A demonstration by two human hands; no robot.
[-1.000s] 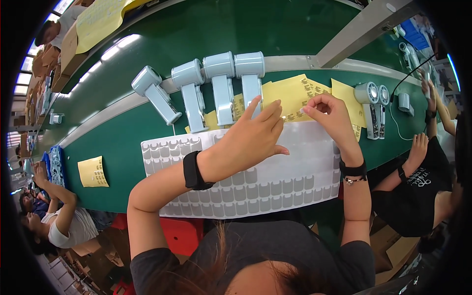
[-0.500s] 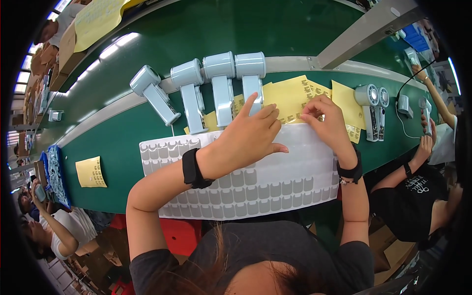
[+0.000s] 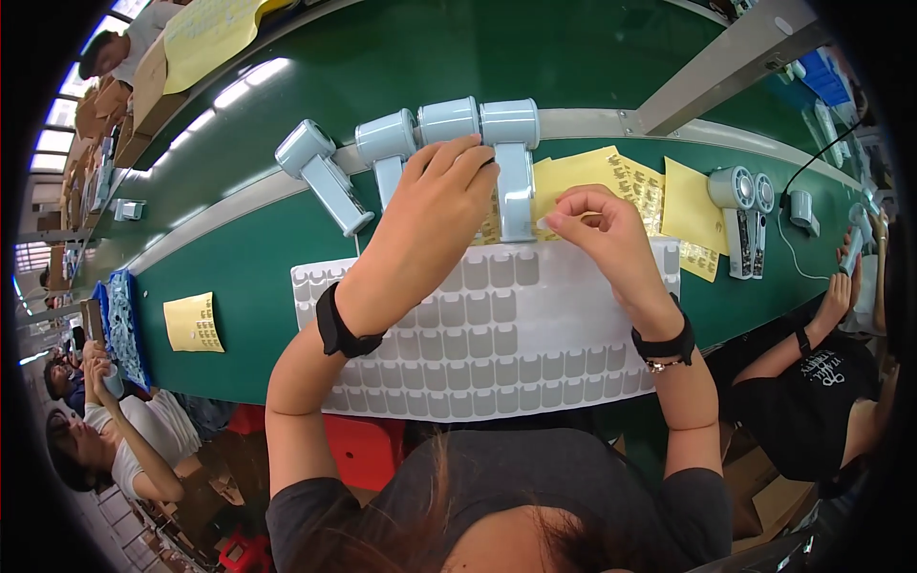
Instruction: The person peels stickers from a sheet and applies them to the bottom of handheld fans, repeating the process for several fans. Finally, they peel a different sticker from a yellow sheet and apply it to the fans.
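Four light blue handheld fans lie in a row beyond a white sheet of grey stickers [image 3: 602, 286]. My left hand [image 3: 430, 205] reaches over the sheet, its fingers curled round the third fan [image 3: 449, 117] just below the head; the back of the hand hides most of that handle. The first fan [image 3: 330, 191] lies tilted at the left, then the second fan [image 3: 385, 138], partly covered by my hand. To its right is the fourth fan [image 3: 514, 181]. My right hand [image 3: 604, 229] pinches a small pale sticker [image 3: 544, 223] between thumb and forefinger, over the sheet's far edge.
Yellow sticker sheets [image 3: 583, 172] lie behind my right hand, and another yellow sheet [image 3: 194, 323] at the left. Two upright fans [image 3: 734, 189] stand at the right near a cable. A blue bin [image 3: 122, 325] sits far left. Co-workers sit on both sides.
My left hand has gone from open over the sheet to the third fan, its fingers now curled. My right hand stays pinched near the sheet's far edge. The whole view has shifted slightly.
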